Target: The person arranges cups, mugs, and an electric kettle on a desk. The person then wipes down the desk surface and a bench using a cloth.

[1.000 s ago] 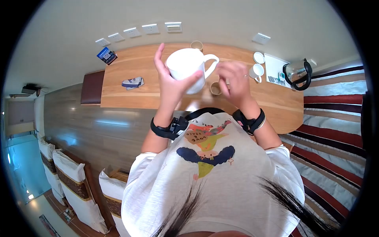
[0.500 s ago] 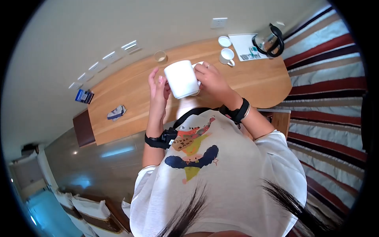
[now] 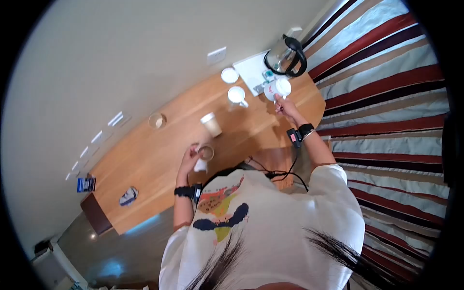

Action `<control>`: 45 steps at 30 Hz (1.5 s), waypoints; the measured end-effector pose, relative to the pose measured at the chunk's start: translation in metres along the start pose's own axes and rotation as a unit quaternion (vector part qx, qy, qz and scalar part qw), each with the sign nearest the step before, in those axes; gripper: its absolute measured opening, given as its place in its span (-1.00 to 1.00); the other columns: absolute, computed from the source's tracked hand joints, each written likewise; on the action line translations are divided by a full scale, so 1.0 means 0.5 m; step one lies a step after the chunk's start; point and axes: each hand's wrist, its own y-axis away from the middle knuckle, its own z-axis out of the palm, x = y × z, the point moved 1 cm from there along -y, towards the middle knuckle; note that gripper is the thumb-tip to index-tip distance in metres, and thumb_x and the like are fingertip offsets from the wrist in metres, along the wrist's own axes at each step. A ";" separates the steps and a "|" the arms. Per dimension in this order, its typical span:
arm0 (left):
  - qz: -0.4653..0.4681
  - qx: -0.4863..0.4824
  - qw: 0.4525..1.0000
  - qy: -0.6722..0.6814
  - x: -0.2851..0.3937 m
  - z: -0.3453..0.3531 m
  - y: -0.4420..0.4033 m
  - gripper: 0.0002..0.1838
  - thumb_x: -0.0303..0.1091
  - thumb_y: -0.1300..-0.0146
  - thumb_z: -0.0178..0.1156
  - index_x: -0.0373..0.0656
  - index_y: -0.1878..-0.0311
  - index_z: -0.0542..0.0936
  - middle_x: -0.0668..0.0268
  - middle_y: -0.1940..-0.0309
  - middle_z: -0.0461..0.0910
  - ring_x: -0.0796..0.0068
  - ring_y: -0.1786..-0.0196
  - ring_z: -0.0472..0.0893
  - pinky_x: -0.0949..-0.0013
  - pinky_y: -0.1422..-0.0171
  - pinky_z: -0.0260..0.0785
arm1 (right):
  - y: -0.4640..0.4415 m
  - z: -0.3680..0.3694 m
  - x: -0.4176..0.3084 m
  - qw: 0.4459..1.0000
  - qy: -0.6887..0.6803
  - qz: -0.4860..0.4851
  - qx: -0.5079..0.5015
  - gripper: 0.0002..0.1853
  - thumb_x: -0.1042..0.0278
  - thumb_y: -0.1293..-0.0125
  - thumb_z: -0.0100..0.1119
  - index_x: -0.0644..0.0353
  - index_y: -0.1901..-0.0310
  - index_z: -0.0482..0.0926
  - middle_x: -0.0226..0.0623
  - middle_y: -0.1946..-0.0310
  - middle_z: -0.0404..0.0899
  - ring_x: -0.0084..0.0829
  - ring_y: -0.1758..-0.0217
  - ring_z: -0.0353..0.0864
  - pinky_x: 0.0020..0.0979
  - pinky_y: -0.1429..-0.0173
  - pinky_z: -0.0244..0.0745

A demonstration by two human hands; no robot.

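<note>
My right hand [image 3: 285, 107] is closed on the handle of a white mug [image 3: 273, 91] with a small red print, held beside the tray at the right end of the table. At the table's near edge, my left hand [image 3: 188, 161] has its fingers against the rim of a clear glass [image 3: 207, 153]. A small white item [image 3: 200, 166] shows below that glass; its kind is unclear. Between the hands stands a beige cup [image 3: 212, 126] with a white top. A second white mug [image 3: 237, 95] stands behind it, near a round white lid or saucer [image 3: 230, 75].
An electric kettle [image 3: 279, 58] with a black handle stands on a white tray [image 3: 245, 67] with small packets. Another clear glass [image 3: 156, 121] is near the wall. A crumpled packet [image 3: 128, 196] and a blue box [image 3: 86, 184] lie left. Dark cables [image 3: 278, 173] hang by the table edge.
The hands have parted. My right hand has carried the white mug right, towards the tray, while my left hand has left it and moved to the glass. The view has shifted.
</note>
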 end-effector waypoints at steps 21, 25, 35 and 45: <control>-0.001 -0.017 0.999 -0.038 -0.052 0.027 -0.001 -0.14 -0.46 0.18 0.38 -0.07 -0.22 0.12 0.25 -0.17 0.17 0.33 -0.19 0.26 0.32 -0.19 0.26 | -0.445 0.096 0.024 0.992 0.109 -0.016 -0.059 -0.63 0.05 -0.17 0.10 0.19 0.60 0.49 -0.39 0.68 0.47 -0.59 0.64 0.34 -0.54 0.52 0.27; -0.009 -0.028 0.993 -0.111 -0.058 0.014 -0.002 -0.33 -0.49 0.06 0.30 -0.10 -0.15 0.23 0.27 -0.13 0.24 0.38 -0.13 0.33 0.33 -0.15 0.29 | -0.467 0.088 0.019 0.987 0.131 -0.022 -0.093 -0.68 0.09 -0.18 0.08 0.20 0.48 0.54 -0.41 0.67 0.46 -0.60 0.62 0.33 -0.53 0.51 0.27; -0.061 0.159 0.985 0.024 0.037 -0.051 0.059 -0.59 -0.39 -0.12 0.18 -0.17 -0.04 0.33 0.29 0.02 0.37 0.47 -0.07 0.36 0.40 -0.12 0.24 | -0.397 0.096 -0.013 0.980 0.135 -0.073 0.124 -0.36 0.45 0.03 0.25 0.27 -0.04 0.08 -0.14 0.22 0.37 -0.30 0.38 0.50 -0.36 0.31 0.43; 0.091 0.326 0.940 0.049 0.125 -0.150 0.155 -0.75 -0.42 -0.24 0.02 -0.25 0.02 0.38 0.24 0.08 0.48 0.49 0.02 0.44 0.47 -0.12 0.23 | -0.177 0.232 -0.021 0.829 0.491 -0.256 -0.082 -0.03 -0.03 0.15 0.33 0.16 -0.25 0.02 0.03 -0.06 0.24 -0.06 -0.15 0.28 -0.19 -0.13 0.28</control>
